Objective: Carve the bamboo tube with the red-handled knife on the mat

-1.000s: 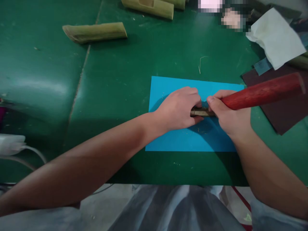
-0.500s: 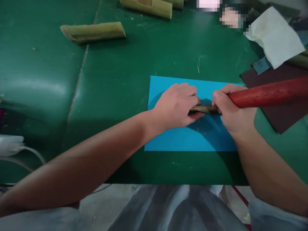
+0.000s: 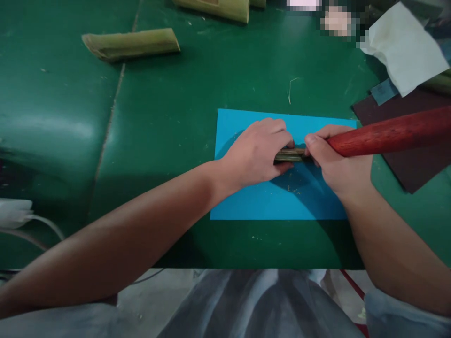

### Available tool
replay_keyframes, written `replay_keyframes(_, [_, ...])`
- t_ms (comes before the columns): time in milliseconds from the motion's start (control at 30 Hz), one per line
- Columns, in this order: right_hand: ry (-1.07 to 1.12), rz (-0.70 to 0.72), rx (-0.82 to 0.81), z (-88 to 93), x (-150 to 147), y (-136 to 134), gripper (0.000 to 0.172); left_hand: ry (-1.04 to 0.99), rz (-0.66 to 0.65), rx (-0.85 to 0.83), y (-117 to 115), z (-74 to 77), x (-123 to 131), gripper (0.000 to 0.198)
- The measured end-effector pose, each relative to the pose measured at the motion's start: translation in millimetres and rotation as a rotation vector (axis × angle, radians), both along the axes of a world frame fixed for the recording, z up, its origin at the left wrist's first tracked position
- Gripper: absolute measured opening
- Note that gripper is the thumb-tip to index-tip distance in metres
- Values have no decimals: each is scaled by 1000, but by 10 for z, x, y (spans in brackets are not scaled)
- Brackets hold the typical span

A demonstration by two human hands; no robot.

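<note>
My left hand [image 3: 259, 149] is closed around a thin bamboo strip [image 3: 291, 155], pressing it over a blue sheet [image 3: 243, 204]. Only a short length of the strip shows between the two hands. In my right hand [image 3: 340, 157] is a tool with a thick red wooden handle [image 3: 391, 131]; the handle slants up past the right edge of the view. Its working end meets the strip near my fingertips, and most of it is hidden by my fingers. Fine shavings lie on the sheet below the strip.
A cut bamboo piece [image 3: 134, 45] lies at upper left, and a notched bamboo tube [image 3: 218, 8] at the top. At right are a dark brown sheet [image 3: 405, 173] and white paper [image 3: 401, 51]. A white plug with cable [image 3: 16, 213] sits at left on the green table [image 3: 169, 112].
The strip has turned in my left hand, showing more of its greenish side. My right hand and the red-handled tool have shifted slightly left. The view has moved a little.
</note>
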State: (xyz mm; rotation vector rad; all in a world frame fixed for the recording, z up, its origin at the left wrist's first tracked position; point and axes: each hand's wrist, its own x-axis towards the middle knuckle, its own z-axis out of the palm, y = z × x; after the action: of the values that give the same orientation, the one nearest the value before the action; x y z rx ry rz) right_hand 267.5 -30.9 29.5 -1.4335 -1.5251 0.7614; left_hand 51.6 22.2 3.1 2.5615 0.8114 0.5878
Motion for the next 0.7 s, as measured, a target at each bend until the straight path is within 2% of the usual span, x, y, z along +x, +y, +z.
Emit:
replay_keyframes(133, [96,-62,69,44,-36,-26,30,13,16,-21,-4,19,-4,23])
replay_keyframes(300, [363,-329,195,108,-31,-11,28,23,36,-4,-21,56,-20,22])
replay_keyframes(433, [411,-479,256,88,17,59,36,29,42,-2,-29,70,-27,20])
replay_keyframes(533, [356,-502,245,80,42,85,48,38,47,2,-32,82,-28,19])
replay_keyframes(600, [346,-469,221,98,43,84,52,43,51,0,-34,89,-28,19])
replay_keyframes(700, [452,-358,137,128,12,69,46,45,45,-4,-32,84,-26,22])
